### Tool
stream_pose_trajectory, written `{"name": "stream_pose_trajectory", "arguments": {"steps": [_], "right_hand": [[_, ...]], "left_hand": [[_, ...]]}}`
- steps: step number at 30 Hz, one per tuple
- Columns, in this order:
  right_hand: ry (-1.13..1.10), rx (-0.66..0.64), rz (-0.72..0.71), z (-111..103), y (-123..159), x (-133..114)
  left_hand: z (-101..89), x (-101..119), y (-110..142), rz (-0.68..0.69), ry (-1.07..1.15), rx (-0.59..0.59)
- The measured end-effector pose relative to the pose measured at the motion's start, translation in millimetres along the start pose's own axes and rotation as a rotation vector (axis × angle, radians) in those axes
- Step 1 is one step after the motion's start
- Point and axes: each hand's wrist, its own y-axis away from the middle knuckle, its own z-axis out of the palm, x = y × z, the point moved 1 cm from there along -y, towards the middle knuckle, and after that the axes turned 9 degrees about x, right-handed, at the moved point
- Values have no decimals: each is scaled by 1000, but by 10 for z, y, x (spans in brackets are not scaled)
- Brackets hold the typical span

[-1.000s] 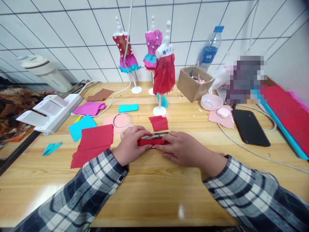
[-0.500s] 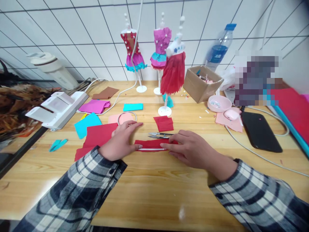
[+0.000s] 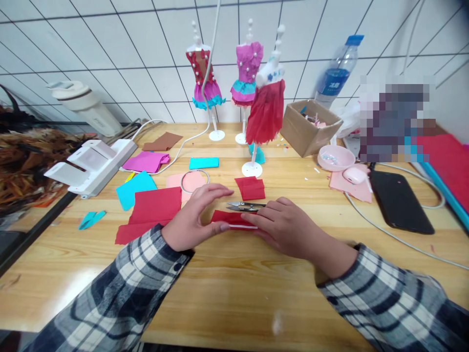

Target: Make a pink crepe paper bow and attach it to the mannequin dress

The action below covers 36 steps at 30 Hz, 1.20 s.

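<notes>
A narrow red crepe-paper strip (image 3: 234, 218) with a white line along its near edge lies on the table before me. My right hand (image 3: 287, 225) grips its right end, index finger stretched over the top and thumb at the near edge. Thumb and fingers of my left hand (image 3: 200, 215) are spread apart around the left end; the thumb tip is at the white line. Just beyond the strip lie thread snips (image 3: 245, 205), their handle end hidden behind my right fingers. Farther back is a small red paper piece (image 3: 252, 188).
A large red sheet (image 3: 156, 210) lies left, near a bracelet-like ring (image 3: 195, 181). Behind stand three small dress forms, the nearest with a red skirt (image 3: 266, 112). On the right are a cardboard box (image 3: 308, 132), a pink bowl (image 3: 335, 164) and a black phone (image 3: 401, 200).
My left hand has shifted right along the strip, and its thumb now lies farther in over the left end. The right hand has stayed nearly in place; the view has shifted slightly.
</notes>
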Motion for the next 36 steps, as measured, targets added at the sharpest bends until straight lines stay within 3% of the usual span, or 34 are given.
{"name": "stream_pose_trajectory", "arguments": {"steps": [3,5,8,11,15,23,31,36], "right_hand": [[5,59,49,-36,43,74],[-39,99,74,-44,72,109],[-151,143,104,-59,100,123],[-299,192,175,-113,94,88],[-518,269,316,-177,49,-4],[-746,47,714,-102,9,-79],[-877,-65,857,-106,81,88],[-837,-72,820,-137,104,137]], "left_hand": [[-34,30,-11,121,-43,-105],[-15,25,-12,127,-110,-138],[22,25,-15,78,-61,-65],[40,69,-23,18,143,28],[51,179,-26,-59,319,-13],[97,196,-11,-284,447,-109],[27,36,-27,-364,472,-94],[27,-28,-26,-298,443,-96]]}}
